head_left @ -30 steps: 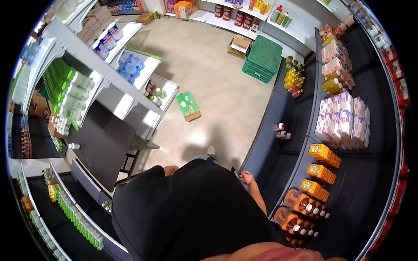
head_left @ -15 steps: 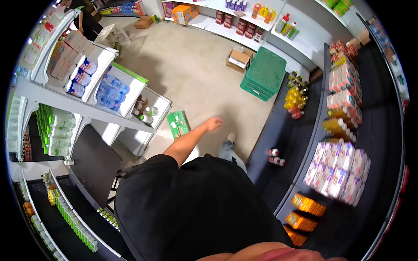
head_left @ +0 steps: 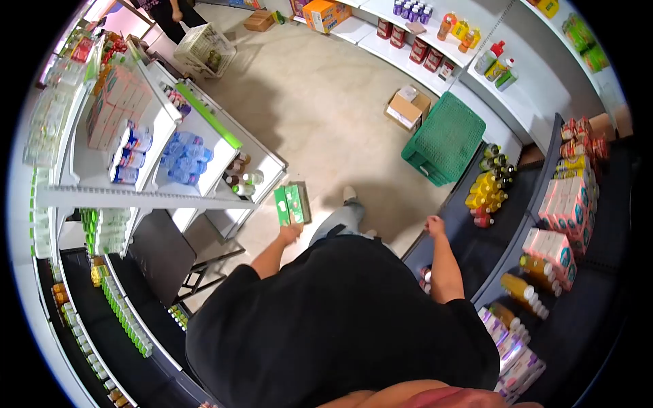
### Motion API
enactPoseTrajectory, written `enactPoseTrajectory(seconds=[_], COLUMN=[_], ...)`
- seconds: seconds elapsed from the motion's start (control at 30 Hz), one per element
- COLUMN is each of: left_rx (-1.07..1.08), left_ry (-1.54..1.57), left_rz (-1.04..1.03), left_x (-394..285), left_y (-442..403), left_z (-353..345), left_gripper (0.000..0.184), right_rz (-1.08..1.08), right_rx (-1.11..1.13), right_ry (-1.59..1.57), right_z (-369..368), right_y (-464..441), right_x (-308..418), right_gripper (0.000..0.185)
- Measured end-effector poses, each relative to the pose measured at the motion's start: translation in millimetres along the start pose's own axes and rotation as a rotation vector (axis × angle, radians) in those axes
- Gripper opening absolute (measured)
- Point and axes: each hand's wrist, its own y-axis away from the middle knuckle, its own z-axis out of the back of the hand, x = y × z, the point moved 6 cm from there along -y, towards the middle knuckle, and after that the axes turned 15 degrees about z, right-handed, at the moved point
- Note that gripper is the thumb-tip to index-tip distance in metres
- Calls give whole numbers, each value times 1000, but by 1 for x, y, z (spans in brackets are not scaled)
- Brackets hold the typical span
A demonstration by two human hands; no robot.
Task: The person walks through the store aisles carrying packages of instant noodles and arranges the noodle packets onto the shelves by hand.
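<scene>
My left hand (head_left: 290, 234) hangs low at my left side, in line with the near edge of a green-and-white carton (head_left: 292, 204). The carton appears to lie on the floor, and whether my fingers touch it cannot be made out. Small and partly hidden, those fingers do not show their pose clearly. On the other side, my right hand (head_left: 434, 226) is raised beside the dark shelf (head_left: 439, 204), its fingers curled in and nothing visible in them. Below that hand, white-capped bottles (head_left: 426, 277) peek out past my forearm.
Stacked green crates (head_left: 445, 139) and an open cardboard box (head_left: 408, 107) stand ahead right. White shelves with water bottles (head_left: 185, 158) are at left. Packs and bottles (head_left: 487, 192) line the right shelf. Another person (head_left: 170, 17) stands by a white basket (head_left: 204, 51) far left.
My left hand has swung back and left, toward the carton in view. My right hand has come into view. Shelves and crates have shifted in view as my head moved.
</scene>
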Motion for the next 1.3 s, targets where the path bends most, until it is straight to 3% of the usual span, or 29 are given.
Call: enactPoseTrajectory(seconds=[0.03,0.1,0.13,0.17,0.27,0.33,0.43,0.47,0.5,0.53,0.57,0.6,0.63,0.7,0.73,0.8,0.93,1.03,1.07,1.1,1.17,1.2,1.23,1.3], left_rx=[67,70,108,171,318,332,222,220,168,52,-23,-222,-159,-54,-14,-48,-28,-192,-149,105,218,148,288,11], left_ry=[118,-558,-329,-318,-416,-526,-765,-700,-724,-448,-511,-299,-181,68,148,170,279,-28,-258,-502,-336,-434,-185,148], left_rz=[86,-276,11,90,115,6,-447,-337,-495,19,-146,-248,-242,-181,-177,-233,-143,-127,-44,150,616,403,637,556], left_x=[11,5,13,5,-34,-74,-174,-181,-218,-265,-316,-354,-397,-466,-497,-536,-521,-444,-423,-393,-339,-313,-311,-363], left_y=[-6,-8,-5,-6,-58,-108,-169,-228,-260,-263,-278,-290,-299,-313,-316,-322,-339,-369,-363,-364,-352,-372,-365,-341], left_z=[-15,-35,-36,-37,-32,-20,14,23,37,73,93,113,127,147,155,172,182,181,186,184,196,189,192,215], left_gripper=[38,28,29,29,31,32,33,36,34,36,33,32,32,34,36,37,35,30,30,36,42,41,40,40], right_rz=[24,54,38,25,-88,-114,-114,-163,-190,-216,-202,-170,-179,82,207,147,149,255,286,252,25,53,76,-54], right_rx=[-14,-23,1,22,149,246,338,311,280,255,288,321,429,543,403,474,611,627,602,556,396,418,436,438], right_ry=[13,38,36,33,-5,39,118,134,83,34,68,97,178,283,379,467,524,538,521,463,198,125,47,-12], right_z=[4,1,-7,-16,-37,-56,-67,-64,-62,-61,-58,-56,-51,-43,-34,-31,-47,-65,-73,-84,-107,-121,-136,-158], right_y=[-35,-86,-100,-115,-136,-143,-161,-160,-162,-164,-168,-182,-191,-237,-239,-265,-357,-452,-485,-514,-572,-615,-654,-677], right_x=[19,58,67,80,96,122,129,139,145,143,143,144,155,110,126,140,189,250,275,302,348,354,357,428], right_gripper=[22,23,23,23,28,30,34,35,33,32,32,33,36,32,28,28,28,28,29,29,29,29,29,23])
